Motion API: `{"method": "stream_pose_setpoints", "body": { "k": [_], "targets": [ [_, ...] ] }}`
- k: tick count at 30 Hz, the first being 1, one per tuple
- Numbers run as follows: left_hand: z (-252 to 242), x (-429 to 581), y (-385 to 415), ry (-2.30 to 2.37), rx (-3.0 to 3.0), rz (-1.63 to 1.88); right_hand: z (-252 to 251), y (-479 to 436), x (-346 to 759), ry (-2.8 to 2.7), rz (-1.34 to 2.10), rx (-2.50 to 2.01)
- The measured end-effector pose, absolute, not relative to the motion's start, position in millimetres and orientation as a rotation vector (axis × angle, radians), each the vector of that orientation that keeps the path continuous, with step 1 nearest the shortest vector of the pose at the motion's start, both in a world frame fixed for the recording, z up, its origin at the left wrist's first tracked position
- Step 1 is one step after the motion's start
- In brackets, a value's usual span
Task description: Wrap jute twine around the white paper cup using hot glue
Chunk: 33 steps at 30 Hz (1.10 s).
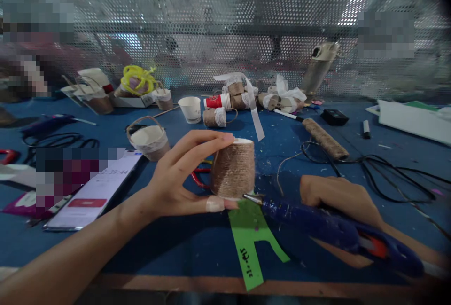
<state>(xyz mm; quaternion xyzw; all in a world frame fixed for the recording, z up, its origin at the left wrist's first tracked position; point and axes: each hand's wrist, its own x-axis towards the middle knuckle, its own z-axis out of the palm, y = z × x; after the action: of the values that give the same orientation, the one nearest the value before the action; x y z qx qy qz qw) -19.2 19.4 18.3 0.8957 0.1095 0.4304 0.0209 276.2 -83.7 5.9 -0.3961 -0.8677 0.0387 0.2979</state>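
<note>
My left hand (183, 173) grips a small paper cup wrapped in brown twine (233, 168), fingers over its top and the taped thumb under its lower end. In my right hand (341, 201) is a blue hot glue gun (317, 222), pointing left. Its metal nozzle is at the cup's lower edge; whether it touches cannot be made out. Beneath lies a green paper cutout (248, 239) with black handwriting. Red-handled scissors (200, 178) show partly behind the cup.
A phone (95, 192) lies at left, beside a twine-handled cup (150, 141). Farther back stand a white paper cup (190, 110) and several wrapped cups with white ribbon (254, 107). A twine roll (324, 139) and black cables (398, 187) lie at right. A perforated metal screen (225, 27) closes the back.
</note>
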Motion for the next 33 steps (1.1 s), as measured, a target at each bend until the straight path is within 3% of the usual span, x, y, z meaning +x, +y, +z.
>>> {"method": "stream_pose_setpoints", "body": {
  "k": [13, 18, 22, 28, 33],
  "targets": [
    [15.2, -25.6, 25.6, 0.407, 2.616, 1.407, 1.2, -76.0, 288.1, -2.121, 0.313, -1.021],
    [4.8, -18.9, 17.3, 0.460, 2.413, 1.216, 2.3, -75.6, 274.9, -1.853, 0.519, -0.898],
    [-1.8, -9.5, 9.7, 0.545, 2.301, 1.237, -2.4, -76.3, 257.1, -1.721, 0.535, -1.060],
    [-3.4, -3.0, 4.3, 0.584, 2.315, 1.278, -17.0, -76.7, 246.2, -1.486, 0.909, -1.062],
    [-2.9, -1.8, 2.7, 0.624, 2.327, 1.273, -12.9, -79.1, 244.3, -1.497, 0.789, -1.082]
  ]
}}
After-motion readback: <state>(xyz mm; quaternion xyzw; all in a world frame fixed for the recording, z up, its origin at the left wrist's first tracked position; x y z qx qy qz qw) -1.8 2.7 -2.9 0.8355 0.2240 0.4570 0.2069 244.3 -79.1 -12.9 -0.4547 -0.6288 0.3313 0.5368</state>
